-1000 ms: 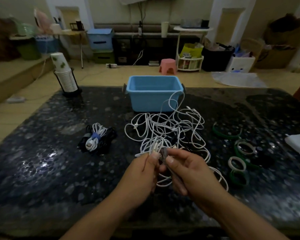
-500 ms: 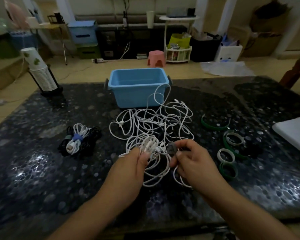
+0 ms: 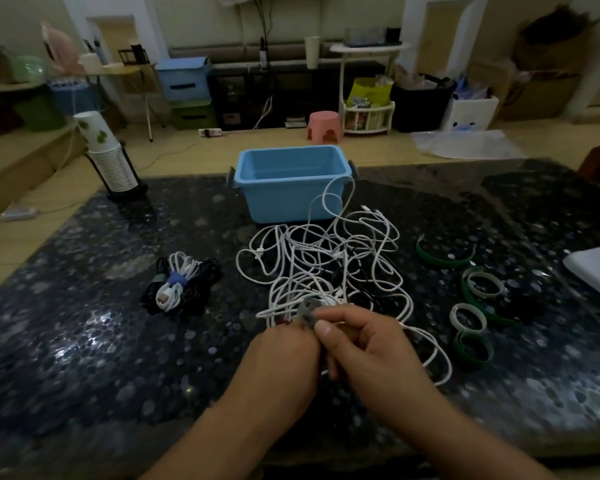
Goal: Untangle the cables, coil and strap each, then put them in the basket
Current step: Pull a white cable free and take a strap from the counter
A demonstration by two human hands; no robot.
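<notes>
A tangle of white cables (image 3: 329, 268) lies on the dark speckled table in front of the empty blue basket (image 3: 293, 188). My left hand (image 3: 284, 362) holds a bunch of white cable at the tangle's near edge. My right hand (image 3: 368, 344) pinches a grey strap (image 3: 308, 311) against that bunch. Both hands touch each other. To the left lies a coiled bundle of black and white cables (image 3: 179, 285) with a blue strap round it. Green and white straps (image 3: 471, 306) lie loose on the right.
A stack of paper cups in a black holder (image 3: 110, 157) stands at the table's far left corner. A white flat object (image 3: 596, 271) lies at the right edge. Beyond the table are a pink stool (image 3: 324, 128), boxes and shelves.
My hands have come back together, and the right hand has brought the grey strap against the bunch held by the left. The view has shifted a little.
</notes>
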